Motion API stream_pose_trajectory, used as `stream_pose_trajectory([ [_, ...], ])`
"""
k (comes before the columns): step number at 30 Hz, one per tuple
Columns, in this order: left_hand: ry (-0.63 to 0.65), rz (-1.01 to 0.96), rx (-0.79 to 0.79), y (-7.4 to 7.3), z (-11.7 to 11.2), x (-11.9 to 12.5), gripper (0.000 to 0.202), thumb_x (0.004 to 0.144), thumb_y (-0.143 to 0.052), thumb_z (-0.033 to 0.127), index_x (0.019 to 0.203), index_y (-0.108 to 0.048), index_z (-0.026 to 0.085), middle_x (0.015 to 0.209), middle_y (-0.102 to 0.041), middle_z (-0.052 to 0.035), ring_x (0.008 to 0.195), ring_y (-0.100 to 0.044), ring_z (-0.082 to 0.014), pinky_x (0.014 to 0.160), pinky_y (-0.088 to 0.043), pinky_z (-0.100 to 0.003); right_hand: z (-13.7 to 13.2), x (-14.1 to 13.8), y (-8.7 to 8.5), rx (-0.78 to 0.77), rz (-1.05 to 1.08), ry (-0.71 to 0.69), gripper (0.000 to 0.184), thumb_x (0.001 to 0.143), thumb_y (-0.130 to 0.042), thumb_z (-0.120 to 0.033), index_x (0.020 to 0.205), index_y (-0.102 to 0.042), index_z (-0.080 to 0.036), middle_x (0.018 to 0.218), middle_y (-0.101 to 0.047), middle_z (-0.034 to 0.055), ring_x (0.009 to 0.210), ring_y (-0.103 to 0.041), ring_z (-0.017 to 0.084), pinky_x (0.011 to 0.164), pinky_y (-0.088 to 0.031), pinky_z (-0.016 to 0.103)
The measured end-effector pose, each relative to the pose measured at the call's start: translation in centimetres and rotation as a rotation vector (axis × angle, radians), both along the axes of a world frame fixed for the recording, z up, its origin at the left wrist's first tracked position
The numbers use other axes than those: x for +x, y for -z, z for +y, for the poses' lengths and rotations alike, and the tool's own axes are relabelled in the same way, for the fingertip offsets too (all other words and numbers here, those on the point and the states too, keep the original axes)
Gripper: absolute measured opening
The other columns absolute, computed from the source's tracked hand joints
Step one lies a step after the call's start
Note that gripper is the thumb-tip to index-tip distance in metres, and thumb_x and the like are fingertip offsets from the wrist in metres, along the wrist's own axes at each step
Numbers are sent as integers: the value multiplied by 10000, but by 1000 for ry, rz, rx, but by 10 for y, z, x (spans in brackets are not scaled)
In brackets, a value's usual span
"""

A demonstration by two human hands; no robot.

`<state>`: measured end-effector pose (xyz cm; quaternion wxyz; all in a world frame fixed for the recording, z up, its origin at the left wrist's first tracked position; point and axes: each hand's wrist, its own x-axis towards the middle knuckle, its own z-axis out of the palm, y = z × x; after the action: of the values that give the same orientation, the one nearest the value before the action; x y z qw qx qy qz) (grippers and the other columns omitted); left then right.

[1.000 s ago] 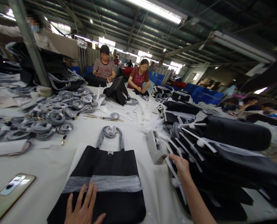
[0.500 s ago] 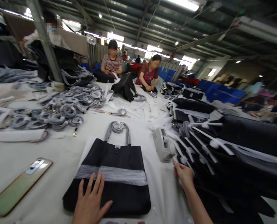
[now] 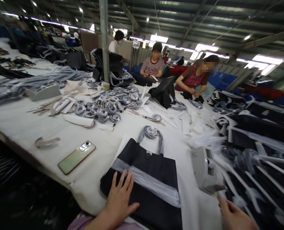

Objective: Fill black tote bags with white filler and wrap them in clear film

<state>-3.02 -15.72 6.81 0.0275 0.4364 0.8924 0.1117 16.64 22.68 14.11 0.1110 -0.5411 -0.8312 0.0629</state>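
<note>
A black tote bag (image 3: 153, 172) lies flat on the table, a band of clear plastic film (image 3: 151, 185) across its middle. Its wrapped handles (image 3: 161, 140) point away from me, with a coiled strap (image 3: 150, 132) lying between them. My left hand (image 3: 121, 195) rests palm down on the bag's lower left, fingers spread. To the right of the bag stands a grey tape dispenser (image 3: 203, 169). My right hand (image 3: 234, 212) is at the dispenser's front end, thumb and forefinger pinched together; whatever is between them is too small to make out.
A phone (image 3: 77, 157) and a curved beige strip (image 3: 47, 142) lie left of the bag. Behind are heaped coiled straps (image 3: 110, 107) and a metal post (image 3: 104, 41). Black bags (image 3: 264, 127) are piled at right. Co-workers (image 3: 153, 62) work across the table.
The view has swung left, so the bag and dispenser sit further right. My left hand stays flat on the bag; my right hand remains pinched by the dispenser's front.
</note>
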Motion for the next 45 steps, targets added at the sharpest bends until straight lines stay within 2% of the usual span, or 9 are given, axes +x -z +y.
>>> stream_pose_trajectory([
  [2, -6, -16, 3, 0, 0, 0, 819, 818, -436, 598, 1488, -218, 181, 1566, -191, -102, 1431, -132, -352, 1125, -37, -638, -36, -29, -18, -158, 86, -16, 418, 681, -515, -570, 747, -739, -223, 676, -717, 103, 651, -654, 306, 561, -471, 361],
  [5, -12, -34, 9, -1, 0, 0, 819, 826, -423, 605, 1489, -211, 174, 1566, -194, -105, 1431, -129, -352, 1127, -40, -636, -103, -82, -41, -356, 258, -413, 422, 714, -530, -605, 765, -719, -231, 763, -724, 60, 736, -658, 257, 680, -485, 322],
  [8, -13, -48, 25, -4, 0, -1, 827, 835, -387, 640, 1489, -212, 166, 1567, -185, -107, 1431, -128, -354, 1126, -54, -638, -167, -132, -58, -514, 292, -789, 378, 811, -519, -549, 743, -687, -218, 740, -696, 39, 700, -619, 199, 645, -455, 274],
  [11, -5, -78, 49, -8, -1, -1, 846, 839, -341, 681, 1490, -199, 160, 1568, -177, -110, 1423, -155, -360, 1122, -83, -643, -210, -170, -63, -625, 275, -1011, 369, 856, -507, -503, 710, -671, -207, 696, -660, 29, 653, -574, 168, 618, -426, 257],
  [14, 1, -119, 57, -12, -3, -2, 859, 839, -318, 700, 1489, -197, 152, 1552, -232, -118, 1412, -194, -356, 1123, -109, -636, -230, -196, -54, -740, 265, -1110, 340, 862, -517, -471, 751, -683, -195, 736, -670, 31, 694, -583, 169, 649, -434, 253],
  [24, -16, -149, 91, -11, -1, -2, 892, 833, -262, 732, 1466, -269, 103, 1519, -295, -176, 1417, -171, -357, 1127, 29, -629, -242, -233, -4, -722, 53, -1060, 298, 844, -493, -353, 690, -661, -160, 641, -650, 16, 607, -568, 146, 550, -381, 231],
  [36, 0, -197, 95, -16, -2, -5, 861, 841, -258, 725, 1458, -304, 127, 1492, -361, -156, 1413, -167, -362, 1127, 8, -631, -261, -254, 7, -505, -143, -821, 454, 778, -571, -590, 613, -676, -181, 569, -638, 63, 603, -590, 187, 538, -344, 265],
  [40, -17, -160, 81, -17, -2, -4, 851, 843, -272, 716, 1459, -303, 129, 1484, -375, -159, 1411, -174, -360, 1128, 5, -631, -255, -259, 10, -562, -148, -843, 385, 778, -600, -512, 606, -673, -174, 574, -645, 53, 610, -595, 173, 532, -353, 249],
  [45, -24, -145, 95, -17, -3, -3, 861, 846, -257, 711, 1462, -288, 110, 1504, -334, -170, 1406, -194, -353, 1128, 21, -630, -238, -256, 8, -753, -142, -935, 207, 763, -586, -267, 619, -692, -162, 542, -644, 1, 550, -580, 129, 495, -372, 203],
])
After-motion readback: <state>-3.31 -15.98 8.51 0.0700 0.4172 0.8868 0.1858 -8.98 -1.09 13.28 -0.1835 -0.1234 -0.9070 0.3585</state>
